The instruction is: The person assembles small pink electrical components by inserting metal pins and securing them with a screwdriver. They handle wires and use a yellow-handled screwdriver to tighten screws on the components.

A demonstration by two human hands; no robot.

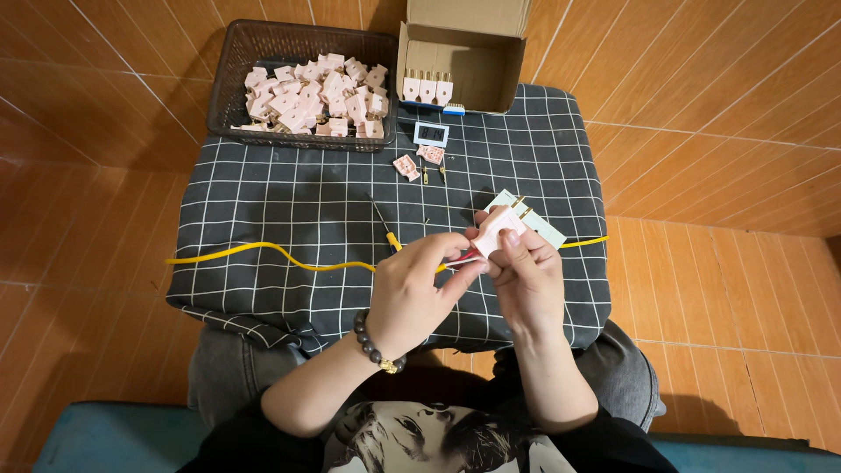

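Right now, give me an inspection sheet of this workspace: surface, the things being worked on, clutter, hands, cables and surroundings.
Surface: checked cloth, dark with white lines, draped over a small table.
Job's things: pink plug with brass prongs, held over the cloth; red wire runs into it.
Clutter: basket heaped with pink plug parts; open cardboard box with three plugs upright; loose parts; small screwdriver; pale card.
Hands: left hand pinches the wire; right hand holds the plug.
Cables: yellow cable across the cloth.
Surroundings: orange tiled floor.
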